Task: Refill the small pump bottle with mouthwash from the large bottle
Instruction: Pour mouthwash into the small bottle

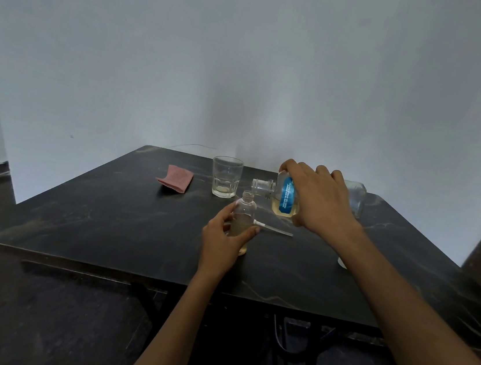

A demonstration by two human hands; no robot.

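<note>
**Surroundings of the two bottles at pouring**

Centrally, the left hand (223, 242) grips the upright small pump bottle (244, 213) on the dark table (101, 220). The right hand (320, 199) holds the large bottle (287, 198) tipped sideways, its mouth just above the small one's. Behind stand a glass tumbler (226, 180) and a pink cloth (175, 178); the pump tube (273, 229) lies beside the small bottle.

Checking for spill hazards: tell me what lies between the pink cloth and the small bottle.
In the head view, the stretch of table between the pink cloth and the small bottle is bare; the glass tumbler stands farther back, just off that line.
</note>
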